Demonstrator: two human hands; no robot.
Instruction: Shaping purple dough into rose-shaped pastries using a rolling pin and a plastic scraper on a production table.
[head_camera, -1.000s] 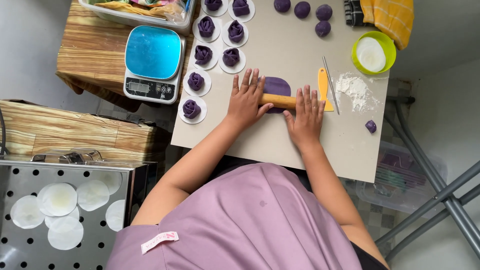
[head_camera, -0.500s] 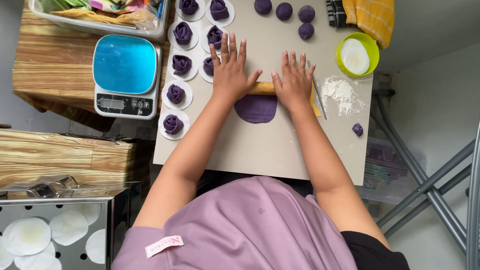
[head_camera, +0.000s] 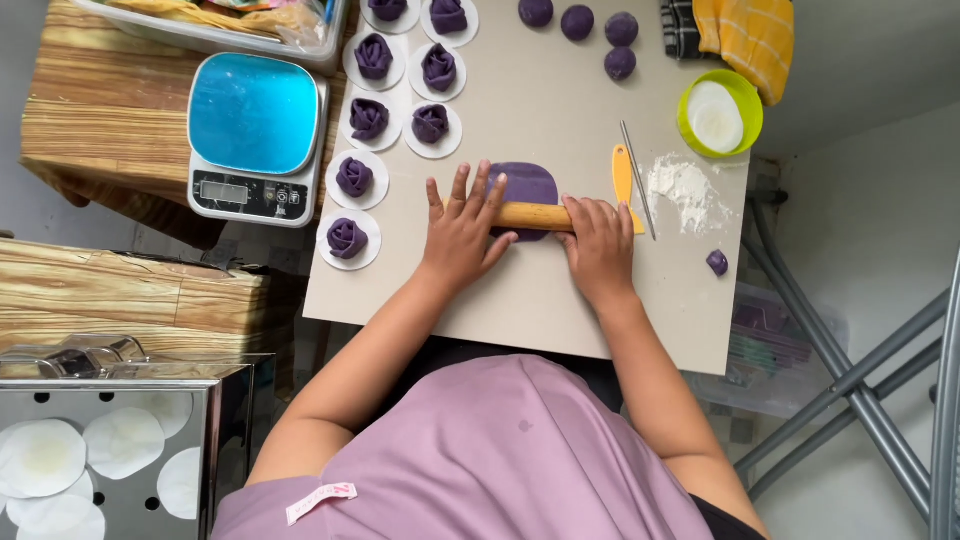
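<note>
While both palms press down, the left hand (head_camera: 462, 232) lies with fingers spread on the wooden rolling pin (head_camera: 533, 216), and the right hand (head_camera: 598, 243) rests flat on its other end. Beneath the pin, the flattened purple dough (head_camera: 525, 183) lies on the grey board (head_camera: 540, 300), beside the orange scraper (head_camera: 623, 172).

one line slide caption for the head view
Both hands, left hand and right hand, press a wooden rolling pin over purple dough.
</note>
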